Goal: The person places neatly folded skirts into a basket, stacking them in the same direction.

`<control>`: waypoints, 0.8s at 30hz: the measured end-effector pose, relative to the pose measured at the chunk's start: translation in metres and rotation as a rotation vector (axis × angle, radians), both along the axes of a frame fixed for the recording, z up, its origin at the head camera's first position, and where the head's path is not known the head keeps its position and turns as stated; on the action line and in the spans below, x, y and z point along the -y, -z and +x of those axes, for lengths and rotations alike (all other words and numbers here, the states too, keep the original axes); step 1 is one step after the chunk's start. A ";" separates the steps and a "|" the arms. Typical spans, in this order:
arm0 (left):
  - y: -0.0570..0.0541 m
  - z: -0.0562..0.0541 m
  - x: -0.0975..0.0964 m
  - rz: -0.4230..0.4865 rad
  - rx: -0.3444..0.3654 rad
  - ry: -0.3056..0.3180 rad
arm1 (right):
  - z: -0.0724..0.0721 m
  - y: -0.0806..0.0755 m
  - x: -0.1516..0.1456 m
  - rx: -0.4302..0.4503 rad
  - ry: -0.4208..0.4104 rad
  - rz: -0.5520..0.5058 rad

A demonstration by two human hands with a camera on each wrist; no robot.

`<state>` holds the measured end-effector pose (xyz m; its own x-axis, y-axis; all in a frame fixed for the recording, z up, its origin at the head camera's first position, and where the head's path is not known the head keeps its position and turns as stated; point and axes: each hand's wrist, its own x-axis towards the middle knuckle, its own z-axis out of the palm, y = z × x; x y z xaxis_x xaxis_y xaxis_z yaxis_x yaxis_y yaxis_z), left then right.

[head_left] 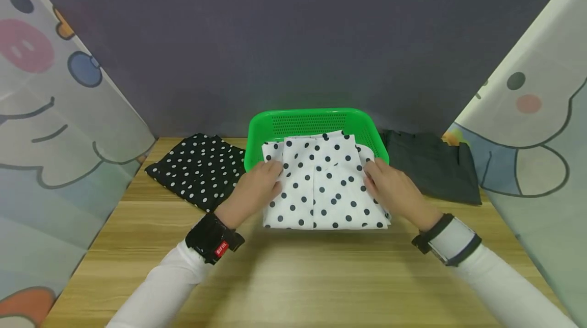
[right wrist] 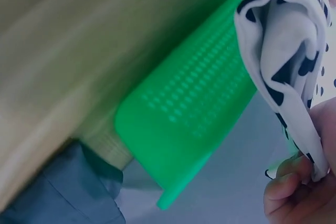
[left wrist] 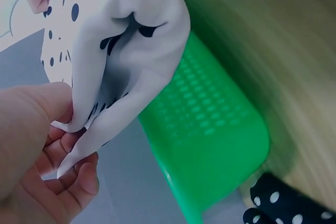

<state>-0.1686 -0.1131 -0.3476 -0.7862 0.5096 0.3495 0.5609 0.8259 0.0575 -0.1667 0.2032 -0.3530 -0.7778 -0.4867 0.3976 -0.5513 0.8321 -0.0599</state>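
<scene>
A folded white cloth with black dots [head_left: 330,190] is held up between both hands, overlapping the front of a green plastic basket [head_left: 312,114] in the head view. My left hand [head_left: 257,185] pinches its left edge; in the left wrist view thumb and fingers close on the layers of the cloth [left wrist: 152,61]. On the opposite edge my right hand [head_left: 396,188] pinches the fabric, and the right wrist view shows the folded layers [right wrist: 286,51] hanging in a loop from those fingers. Part of the basket's inside is hidden behind the cloth.
Left of the basket lies a black cloth with white dots [head_left: 202,170] on the wooden table [head_left: 312,282]. A dark grey folded cloth [head_left: 431,165] lies to its right. Behind rises a dark grey panel [head_left: 293,37], with cartoon-printed sheets [head_left: 59,114] along both sides.
</scene>
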 end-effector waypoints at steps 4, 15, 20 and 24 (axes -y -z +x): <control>-0.008 -0.016 -0.001 0.003 0.008 -0.008 | -0.015 -0.009 0.001 0.027 0.016 0.007; -0.026 -0.054 -0.002 0.011 0.065 -0.026 | -0.052 -0.027 0.008 -0.014 -0.005 -0.045; -0.034 -0.068 -0.003 0.015 0.104 -0.034 | -0.065 -0.035 0.009 0.029 0.006 -0.045; -0.039 -0.076 -0.003 -0.002 0.104 -0.051 | -0.075 -0.040 0.011 0.046 0.024 -0.036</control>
